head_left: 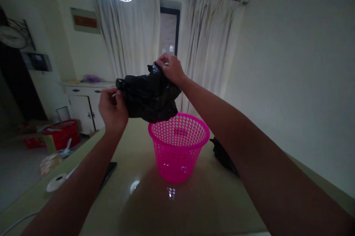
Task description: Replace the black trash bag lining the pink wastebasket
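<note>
A black plastic bag (146,97) is stretched between my two hands, above and behind the rim of a pink perforated basket (177,158). My left hand (113,108) pinches the bag's left edge. Higher up, my right hand (172,68) grips its upper right corner, fingers closed on the plastic. The bag's lower right part hangs close to the basket's far rim; whether they touch I cannot tell. The basket stands upright on the glossy table (144,206), and its visible inside shows no liner.
Another black plastic bundle (223,156) lies right of the basket, partly behind my right forearm. At left on the table are a white roll (57,182), a cable (20,223) and a dark flat object (109,171). A white cabinet (80,99) and red bags (62,134) stand beyond.
</note>
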A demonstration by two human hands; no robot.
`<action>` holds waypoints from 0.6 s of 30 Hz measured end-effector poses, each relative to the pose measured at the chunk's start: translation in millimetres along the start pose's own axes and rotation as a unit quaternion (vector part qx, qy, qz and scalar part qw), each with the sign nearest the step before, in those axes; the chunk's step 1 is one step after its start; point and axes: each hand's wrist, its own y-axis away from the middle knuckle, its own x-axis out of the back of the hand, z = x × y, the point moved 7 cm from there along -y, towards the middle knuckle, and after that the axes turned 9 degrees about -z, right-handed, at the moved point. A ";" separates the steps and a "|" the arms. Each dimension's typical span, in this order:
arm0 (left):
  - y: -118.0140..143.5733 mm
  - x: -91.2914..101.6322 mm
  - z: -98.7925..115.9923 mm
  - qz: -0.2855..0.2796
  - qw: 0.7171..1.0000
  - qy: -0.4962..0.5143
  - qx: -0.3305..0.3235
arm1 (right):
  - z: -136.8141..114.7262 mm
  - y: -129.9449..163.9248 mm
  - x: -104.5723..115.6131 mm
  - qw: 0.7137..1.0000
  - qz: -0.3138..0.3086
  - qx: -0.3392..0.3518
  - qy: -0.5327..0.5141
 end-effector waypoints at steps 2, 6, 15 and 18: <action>-0.5 12.8 0.6 0.062 0.998 -0.008 -0.027 | -6.2 -9.9 -4.6 0.999 0.020 0.029 -0.017; 2.5 34.2 -0.4 0.112 0.992 -0.018 -0.061 | -19.5 -19.8 -13.2 0.998 0.043 0.045 -0.025; 52.0 29.9 -110.5 0.051 0.967 0.002 0.251 | 31.0 39.7 -51.4 0.973 -0.116 -0.180 0.088; 76.2 32.4 -135.8 0.042 0.956 -0.012 0.290 | 54.3 76.6 -21.2 0.969 -0.084 -0.213 0.095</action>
